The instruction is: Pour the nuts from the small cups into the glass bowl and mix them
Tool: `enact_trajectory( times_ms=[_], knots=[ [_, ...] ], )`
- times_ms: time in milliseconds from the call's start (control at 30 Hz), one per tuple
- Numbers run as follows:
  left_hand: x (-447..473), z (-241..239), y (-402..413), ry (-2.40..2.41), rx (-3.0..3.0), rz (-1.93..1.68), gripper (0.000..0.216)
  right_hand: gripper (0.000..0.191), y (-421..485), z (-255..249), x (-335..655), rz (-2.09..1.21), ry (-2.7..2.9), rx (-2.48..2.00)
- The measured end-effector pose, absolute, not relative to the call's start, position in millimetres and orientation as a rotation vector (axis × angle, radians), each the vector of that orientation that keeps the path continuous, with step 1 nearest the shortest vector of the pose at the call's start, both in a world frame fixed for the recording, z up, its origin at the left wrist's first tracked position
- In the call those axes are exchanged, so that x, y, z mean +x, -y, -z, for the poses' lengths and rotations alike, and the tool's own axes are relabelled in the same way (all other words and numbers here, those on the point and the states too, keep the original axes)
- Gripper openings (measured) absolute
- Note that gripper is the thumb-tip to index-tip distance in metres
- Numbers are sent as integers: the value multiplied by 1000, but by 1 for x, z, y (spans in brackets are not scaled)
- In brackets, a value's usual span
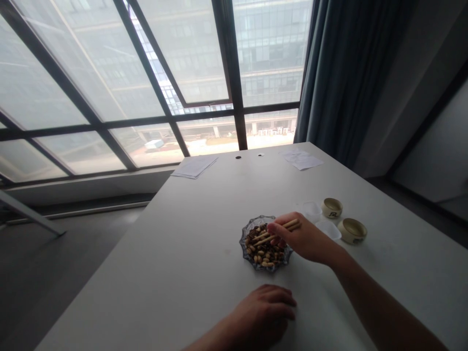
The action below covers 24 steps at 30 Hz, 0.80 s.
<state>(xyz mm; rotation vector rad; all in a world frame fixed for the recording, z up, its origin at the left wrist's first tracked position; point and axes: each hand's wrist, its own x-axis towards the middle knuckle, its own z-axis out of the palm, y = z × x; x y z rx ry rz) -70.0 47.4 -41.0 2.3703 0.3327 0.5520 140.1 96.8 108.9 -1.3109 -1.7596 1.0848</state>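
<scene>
My right hand (292,236) is closed around a pair of wooden chopsticks (263,239). Their tips reach down among the nuts (263,256) in a scalloped clear glass bowl (244,246). The nuts look like pistachios mixed with smaller dark brown pieces. Whether the tips pinch anything is too small to tell. Nearer to me, my left hand (265,309) rests on the table just in front of the bowl, fingers loosely bent and holding nothing. Beyond my right hand are two translucent plastic containers (331,230), one partly covered by the hand.
Two small cream ceramic bowls (353,230) with dark markings stand right of the plastic containers. Papers lie at the far left (193,167) and far right (302,159) of the white table (175,243). Windows rise behind it, with a dark curtain (340,87) at right.
</scene>
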Motion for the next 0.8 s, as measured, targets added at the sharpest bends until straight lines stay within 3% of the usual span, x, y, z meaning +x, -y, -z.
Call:
enact_trajectory(
  times_ms=[433,800],
  knots=[
    [-71,42,-47,-340,2362,-553,32,49,-98,-116,167,-909,1630,-1626],
    [-78,40,-47,-282,2302,-526,28,45,-100,-108,168,-927,1664,-1520]
  ],
)
